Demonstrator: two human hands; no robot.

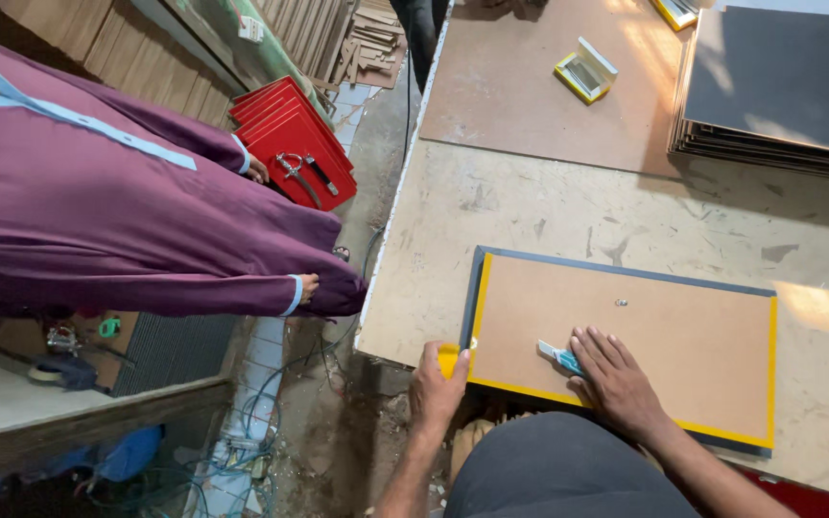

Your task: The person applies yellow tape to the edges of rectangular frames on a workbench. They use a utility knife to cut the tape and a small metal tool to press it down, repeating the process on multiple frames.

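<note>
Yellow tape roll point(448, 358) pinched in left hand point(437, 391); right hand point(614, 377) fingers spread, seemingly over a cutter point(559, 357).

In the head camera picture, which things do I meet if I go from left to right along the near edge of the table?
Left hand on the yellow tape roll → small blue-and-white tool → right hand flat on the brown backing board → yellow-taped right edge of the frame.

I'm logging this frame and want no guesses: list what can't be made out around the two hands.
Head view only:
- Yellow tape roll: mostly covered by the left hand.
- Blue-and-white tool: far end under the right hand; its kind is unclear.
- Framed board: near edge hidden by the person's lap.
- Small fitting on board: too small.
</note>
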